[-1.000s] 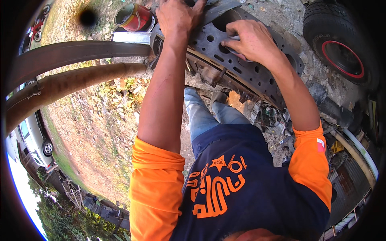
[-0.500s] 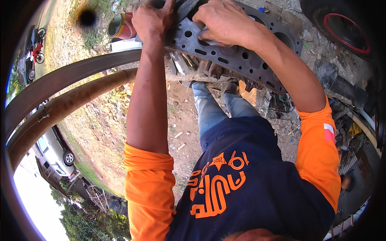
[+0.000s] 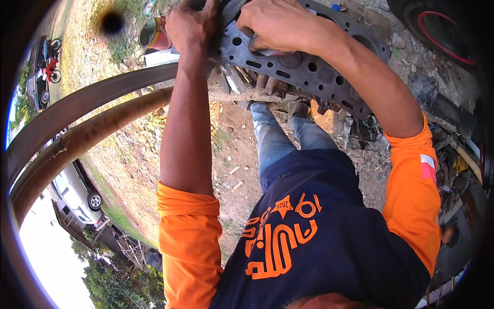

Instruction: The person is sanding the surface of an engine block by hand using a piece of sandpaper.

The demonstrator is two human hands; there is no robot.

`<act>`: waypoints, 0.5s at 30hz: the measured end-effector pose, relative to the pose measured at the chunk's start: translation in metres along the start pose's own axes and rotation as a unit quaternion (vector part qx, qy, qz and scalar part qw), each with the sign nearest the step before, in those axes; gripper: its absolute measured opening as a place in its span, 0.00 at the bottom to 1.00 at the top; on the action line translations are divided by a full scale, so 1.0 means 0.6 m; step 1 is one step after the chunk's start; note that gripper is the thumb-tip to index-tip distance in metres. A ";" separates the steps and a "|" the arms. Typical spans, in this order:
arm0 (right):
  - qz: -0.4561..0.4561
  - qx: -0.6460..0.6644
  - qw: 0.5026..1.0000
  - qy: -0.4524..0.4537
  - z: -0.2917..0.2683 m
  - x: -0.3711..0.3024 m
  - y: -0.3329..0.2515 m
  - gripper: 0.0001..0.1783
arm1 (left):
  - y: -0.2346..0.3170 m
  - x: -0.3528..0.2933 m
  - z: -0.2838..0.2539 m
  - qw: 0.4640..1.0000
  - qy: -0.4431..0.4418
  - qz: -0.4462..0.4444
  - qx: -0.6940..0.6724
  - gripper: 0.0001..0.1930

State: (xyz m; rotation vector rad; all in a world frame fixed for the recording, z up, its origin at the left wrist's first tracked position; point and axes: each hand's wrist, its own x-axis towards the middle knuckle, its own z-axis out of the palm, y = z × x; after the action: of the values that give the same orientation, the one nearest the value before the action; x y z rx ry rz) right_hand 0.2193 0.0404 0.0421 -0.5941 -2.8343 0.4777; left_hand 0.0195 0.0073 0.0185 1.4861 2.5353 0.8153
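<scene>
A grey metal engine cylinder head (image 3: 303,72), flat and pierced with round holes and slots, lies across the top of the view. My right hand (image 3: 280,26) is closed, its curled fingers pressing a small greyish piece against the flat face; its kind cannot be made out. At the cylinder head's left end, my left hand (image 3: 189,26) is closed too. Its fingertips run past the upper edge of the view, so what they grip is hidden. Between both hands lies a dark, flat strip (image 3: 230,13), partly covered.
A red and yellow bucket (image 3: 156,34) stands left of my left hand. Two curved bars, one a rusty pipe (image 3: 103,119), reach in from the left. Metal parts (image 3: 270,83) lie under the cylinder head's near edge. A tyre (image 3: 411,23) with a red-ringed rim is at far right.
My right hand has slid slightly left over the flat face, the small piece still under its fingers. My left hand stays at the same end. The whole view has shifted a little.
</scene>
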 end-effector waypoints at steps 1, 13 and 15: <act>0.018 0.040 0.998 -0.043 -0.011 0.006 0.001 0.10 | 0.000 0.000 -0.003 1.000 -0.010 -0.009 -0.011 0.28; 0.031 0.070 0.989 -0.128 -0.027 0.024 0.002 0.12 | -0.010 0.002 0.006 1.000 0.017 0.023 -0.013 0.29; 0.052 0.087 0.984 -0.149 -0.027 0.026 0.003 0.12 | -0.008 0.003 0.005 1.000 0.014 0.023 -0.015 0.29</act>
State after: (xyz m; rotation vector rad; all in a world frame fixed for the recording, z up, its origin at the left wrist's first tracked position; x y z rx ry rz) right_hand 0.2100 0.0528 0.0584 -0.6899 -3.0031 0.8921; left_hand 0.0160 0.0081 0.0141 1.5408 2.5045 0.8833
